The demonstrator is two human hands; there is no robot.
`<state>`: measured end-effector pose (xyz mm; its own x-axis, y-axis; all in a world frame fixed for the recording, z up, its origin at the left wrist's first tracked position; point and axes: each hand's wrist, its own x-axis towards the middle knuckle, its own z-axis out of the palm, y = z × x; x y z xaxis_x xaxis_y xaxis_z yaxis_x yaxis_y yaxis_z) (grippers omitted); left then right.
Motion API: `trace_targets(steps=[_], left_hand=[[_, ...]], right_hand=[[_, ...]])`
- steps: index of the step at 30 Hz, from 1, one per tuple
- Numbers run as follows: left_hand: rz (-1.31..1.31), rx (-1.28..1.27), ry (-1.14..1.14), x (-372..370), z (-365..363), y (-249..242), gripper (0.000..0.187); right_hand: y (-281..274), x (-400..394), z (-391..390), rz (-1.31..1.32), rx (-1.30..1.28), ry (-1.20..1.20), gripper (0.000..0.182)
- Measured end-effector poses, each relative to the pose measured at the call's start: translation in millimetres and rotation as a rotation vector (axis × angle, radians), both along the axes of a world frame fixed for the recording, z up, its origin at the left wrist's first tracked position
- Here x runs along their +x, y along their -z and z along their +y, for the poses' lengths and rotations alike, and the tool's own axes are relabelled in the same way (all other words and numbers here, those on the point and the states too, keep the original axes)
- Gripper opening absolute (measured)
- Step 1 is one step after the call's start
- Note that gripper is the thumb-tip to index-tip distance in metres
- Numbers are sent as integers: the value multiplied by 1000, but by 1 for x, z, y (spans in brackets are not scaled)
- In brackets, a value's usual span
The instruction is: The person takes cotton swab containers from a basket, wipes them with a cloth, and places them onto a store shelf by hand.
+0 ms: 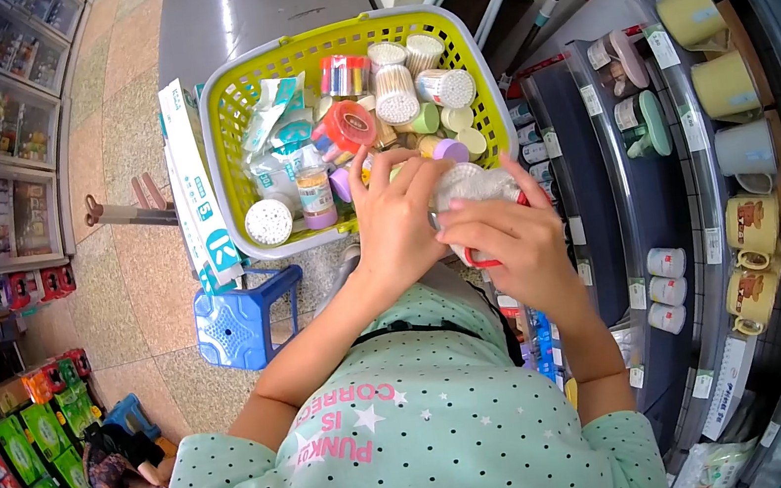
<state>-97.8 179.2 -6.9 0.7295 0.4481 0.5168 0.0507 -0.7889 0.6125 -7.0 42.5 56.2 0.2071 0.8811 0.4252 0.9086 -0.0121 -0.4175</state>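
Both of my hands are closed round a white, roundish item with red along its edge (477,184), just over the near right corner of the basket; I cannot make out its kind. My left hand (398,215) grips it from the left with bent fingers. From the right, my right hand (513,242) holds it, the forefinger raised along its side. Close by, the yellow-green basket (343,33) is filled with cotton swab tubs (396,93), a red round container (352,127), a toothpick jar with a purple base (316,199) and white-and-teal packets (280,110).
A long white-and-teal box (201,196) stands against the basket's left side. Below it is a blue plastic stool (233,328). Shelves with mugs (726,87) and small white cups (669,290) line the right. A grey table (277,5) lies behind; a person (117,467) is at lower left.
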Motion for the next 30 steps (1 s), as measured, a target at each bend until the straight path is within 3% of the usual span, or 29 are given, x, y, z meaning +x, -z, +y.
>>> trace_targets(steps=[10, 16, 20, 30], left_hand=[[77, -93, 28, -2, -1, -6, 65], [126, -46, 23, -3, -2, -15, 71], [149, -22, 20, -1, 1, -15, 71], [100, -21, -6, 4, 0, -14, 67]], right_hand=[[-25, 20, -18, -33, -143, 55, 29], [3, 20, -1, -96, 58, 102, 36], [10, 20, -2, -62, -6, 88, 43], [13, 20, -13, -8, -28, 57, 36]])
